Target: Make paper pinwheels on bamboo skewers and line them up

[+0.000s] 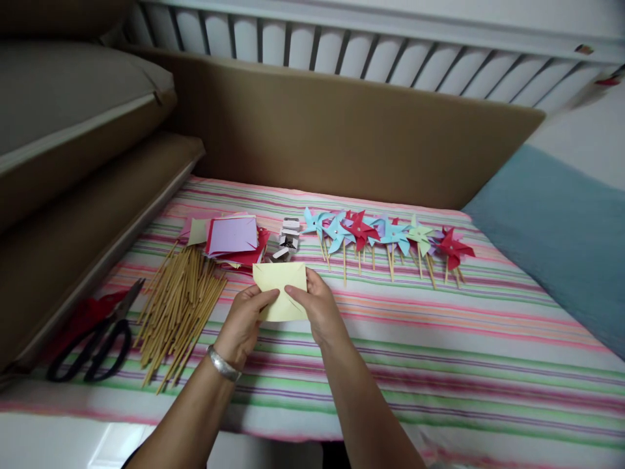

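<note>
A pale yellow paper square (280,277) with slits running in from its corners is held between both hands, above the striped cloth. My left hand (244,319) grips its left side, thumb on top and fingers behind. On the opposite side, my right hand (319,309) pinches it the same way. Just beyond lies a stack of coloured paper squares (233,234), a lilac one on top. Small silvery-white boxes (289,236) sit beside the stack; their contents are too small to make out. To the left is a heap of thin wooden sticks (180,312).
Black-handled scissors (100,339) lie at the left, by something red (88,319). Finished paper pinwheels on sticks (361,229) form a row at the right back. A brown panel (332,130) stands behind the striped cloth (439,365); cushions (83,156) are stacked left.
</note>
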The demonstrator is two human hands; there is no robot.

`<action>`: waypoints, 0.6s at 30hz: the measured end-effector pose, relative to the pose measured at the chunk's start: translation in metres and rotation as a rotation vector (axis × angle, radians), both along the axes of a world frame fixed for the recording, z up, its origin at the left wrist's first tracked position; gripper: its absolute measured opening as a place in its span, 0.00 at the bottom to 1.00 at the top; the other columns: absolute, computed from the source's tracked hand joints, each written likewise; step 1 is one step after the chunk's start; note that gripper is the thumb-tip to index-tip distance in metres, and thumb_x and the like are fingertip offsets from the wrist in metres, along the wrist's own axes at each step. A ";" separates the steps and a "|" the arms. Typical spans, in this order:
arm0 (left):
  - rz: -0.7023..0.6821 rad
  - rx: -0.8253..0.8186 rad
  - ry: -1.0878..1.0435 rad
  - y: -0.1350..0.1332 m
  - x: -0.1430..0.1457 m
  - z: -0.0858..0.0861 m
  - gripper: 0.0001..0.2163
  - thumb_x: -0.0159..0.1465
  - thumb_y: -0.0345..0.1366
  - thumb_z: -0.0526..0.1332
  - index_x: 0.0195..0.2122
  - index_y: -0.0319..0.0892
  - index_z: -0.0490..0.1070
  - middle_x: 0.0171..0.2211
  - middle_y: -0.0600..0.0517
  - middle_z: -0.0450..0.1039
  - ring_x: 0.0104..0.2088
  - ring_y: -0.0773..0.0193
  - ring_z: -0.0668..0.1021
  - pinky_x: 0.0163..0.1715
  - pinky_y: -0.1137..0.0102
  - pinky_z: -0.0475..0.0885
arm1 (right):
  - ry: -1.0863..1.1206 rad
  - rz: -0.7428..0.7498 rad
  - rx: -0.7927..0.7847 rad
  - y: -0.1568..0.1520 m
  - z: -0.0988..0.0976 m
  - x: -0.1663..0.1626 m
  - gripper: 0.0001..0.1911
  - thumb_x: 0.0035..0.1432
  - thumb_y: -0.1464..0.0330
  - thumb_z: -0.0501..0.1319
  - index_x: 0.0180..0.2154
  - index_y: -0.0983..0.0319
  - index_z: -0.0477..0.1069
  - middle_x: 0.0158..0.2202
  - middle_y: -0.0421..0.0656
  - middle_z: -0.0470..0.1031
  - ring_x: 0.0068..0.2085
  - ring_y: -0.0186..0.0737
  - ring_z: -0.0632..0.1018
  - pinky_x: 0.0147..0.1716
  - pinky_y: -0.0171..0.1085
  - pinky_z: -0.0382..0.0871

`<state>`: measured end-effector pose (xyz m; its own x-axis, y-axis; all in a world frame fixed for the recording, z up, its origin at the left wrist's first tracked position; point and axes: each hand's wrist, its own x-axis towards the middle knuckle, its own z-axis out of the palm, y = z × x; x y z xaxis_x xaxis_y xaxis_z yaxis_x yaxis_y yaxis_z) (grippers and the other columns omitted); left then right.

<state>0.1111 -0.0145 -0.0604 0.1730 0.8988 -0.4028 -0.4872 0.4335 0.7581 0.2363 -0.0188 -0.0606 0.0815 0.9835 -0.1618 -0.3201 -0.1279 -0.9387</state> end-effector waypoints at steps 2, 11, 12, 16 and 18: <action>0.048 0.002 0.023 0.003 -0.006 0.001 0.13 0.44 0.31 0.69 0.32 0.34 0.77 0.26 0.47 0.80 0.24 0.64 0.78 0.26 0.73 0.72 | -0.163 -0.040 0.055 -0.001 0.002 0.000 0.25 0.48 0.67 0.64 0.49 0.59 0.65 0.34 0.42 0.76 0.35 0.42 0.77 0.37 0.42 0.71; 0.194 0.026 0.089 0.014 -0.038 0.013 0.15 0.43 0.30 0.69 0.34 0.36 0.76 0.27 0.48 0.80 0.25 0.63 0.79 0.24 0.73 0.72 | -0.822 0.090 0.586 -0.011 0.008 0.005 0.15 0.57 0.72 0.56 0.44 0.53 0.73 0.55 0.43 0.66 0.56 0.43 0.67 0.55 0.46 0.61; 0.197 0.031 0.088 0.014 -0.040 0.014 0.15 0.43 0.30 0.69 0.34 0.36 0.76 0.27 0.49 0.80 0.25 0.63 0.78 0.24 0.73 0.72 | -0.844 0.100 0.598 -0.011 0.006 0.004 0.15 0.58 0.73 0.55 0.44 0.53 0.73 0.56 0.43 0.66 0.56 0.43 0.66 0.55 0.46 0.61; 0.183 0.029 0.088 0.014 -0.041 0.015 0.15 0.42 0.30 0.69 0.33 0.36 0.76 0.26 0.49 0.79 0.24 0.63 0.78 0.24 0.72 0.72 | -0.918 0.130 0.641 -0.010 0.002 0.003 0.16 0.59 0.73 0.53 0.44 0.53 0.73 0.58 0.43 0.63 0.59 0.43 0.62 0.57 0.47 0.58; 0.173 0.021 0.091 0.014 -0.041 0.016 0.15 0.42 0.31 0.69 0.33 0.36 0.76 0.25 0.49 0.79 0.24 0.63 0.78 0.24 0.72 0.72 | -0.940 0.145 0.652 -0.009 0.001 0.002 0.16 0.59 0.74 0.53 0.44 0.53 0.74 0.61 0.43 0.59 0.61 0.43 0.59 0.58 0.48 0.56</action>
<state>0.0704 -0.0008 -0.0448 -0.0206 0.9203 -0.3906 -0.4823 0.3331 0.8102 0.2387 -0.0281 -0.0595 -0.2202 0.8678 0.4455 0.5186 0.4910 -0.7000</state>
